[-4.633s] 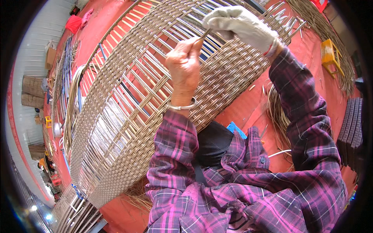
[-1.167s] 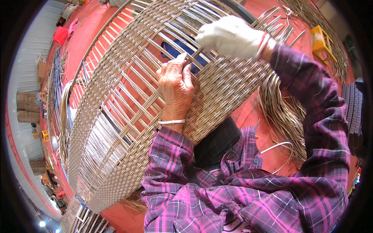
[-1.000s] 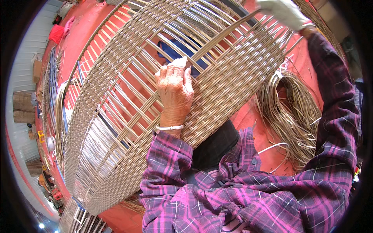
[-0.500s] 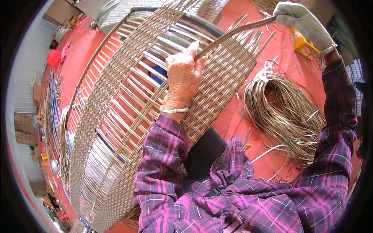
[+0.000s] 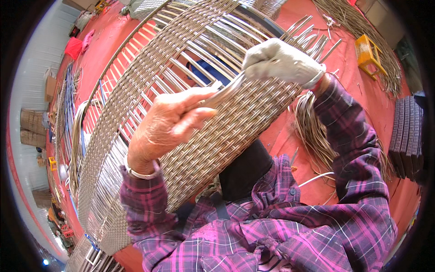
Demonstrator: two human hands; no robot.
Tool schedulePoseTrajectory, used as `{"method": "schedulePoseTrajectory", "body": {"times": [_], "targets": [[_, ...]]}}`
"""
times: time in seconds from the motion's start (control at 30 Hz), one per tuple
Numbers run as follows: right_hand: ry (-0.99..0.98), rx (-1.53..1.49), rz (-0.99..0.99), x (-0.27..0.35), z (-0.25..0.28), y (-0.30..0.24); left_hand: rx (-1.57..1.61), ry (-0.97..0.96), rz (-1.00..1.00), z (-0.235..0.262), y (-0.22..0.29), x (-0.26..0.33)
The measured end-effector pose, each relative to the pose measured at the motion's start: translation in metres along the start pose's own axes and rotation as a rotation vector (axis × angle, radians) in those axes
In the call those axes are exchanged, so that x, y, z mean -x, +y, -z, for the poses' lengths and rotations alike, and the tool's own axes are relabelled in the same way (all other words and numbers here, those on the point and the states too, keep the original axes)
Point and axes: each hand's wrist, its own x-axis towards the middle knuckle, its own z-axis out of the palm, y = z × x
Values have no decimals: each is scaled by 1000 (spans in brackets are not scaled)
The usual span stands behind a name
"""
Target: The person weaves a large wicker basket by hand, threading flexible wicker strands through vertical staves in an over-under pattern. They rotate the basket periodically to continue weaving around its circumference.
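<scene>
A large curved panel of woven brown flat strands [image 5: 235, 120] lies across a frame in front of me, with bare pale rods [image 5: 199, 52] showing in its middle. My right hand [image 5: 281, 63], in a whitish glove, is closed over the panel's upper right part. A flat brown strand [image 5: 229, 90] runs from that fist down to my left hand [image 5: 170, 120]. The left hand is bare, with a white band at its wrist, and pinches the strand's near end between thumb and forefinger, just above the weave.
A bundle of loose strands [image 5: 312, 127] lies on the red floor covering [image 5: 290, 172] to the right. Beyond it are a yellow stool [image 5: 369, 56], another long strand bundle [image 5: 385, 68] and a stack of grey pieces [image 5: 405, 133]. Cardboard boxes [image 5: 34, 127] stand at the far left.
My right hand has come down and left from the upper right, so the stretch of strand between the hands is much shorter. My left hand has moved down and left over the panel.
</scene>
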Motion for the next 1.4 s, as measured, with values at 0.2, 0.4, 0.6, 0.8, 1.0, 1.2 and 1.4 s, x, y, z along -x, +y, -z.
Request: {"method": "schedulePoseTrajectory", "body": {"times": [0.2, 0.4, 0.6, 0.8, 1.0, 1.2, 1.4], "targets": [[23, 306, 77, -33, -67, 6, -411, 111, 69, -10, -47, 16], [141, 282, 120, -33, -67, 25, -484, 502, -173, -58, -62, -31], [399, 136, 16, -34, -23, 38, -452, 592, -147, -44, -61, -65], [133, 795, -75, -60, -19, 60, -915, 520, 22, -32, -55, -100], [79, 822, -92, -64, -16, 61, -919, 326, 71, -25, -46, -107], [-16, 634, -69, -63, -8, 54, -838, 359, 107, -42, -55, -117], [-68, 236, -183, -64, 10, 54, -505, 536, 141, -50, -68, -119]]}}
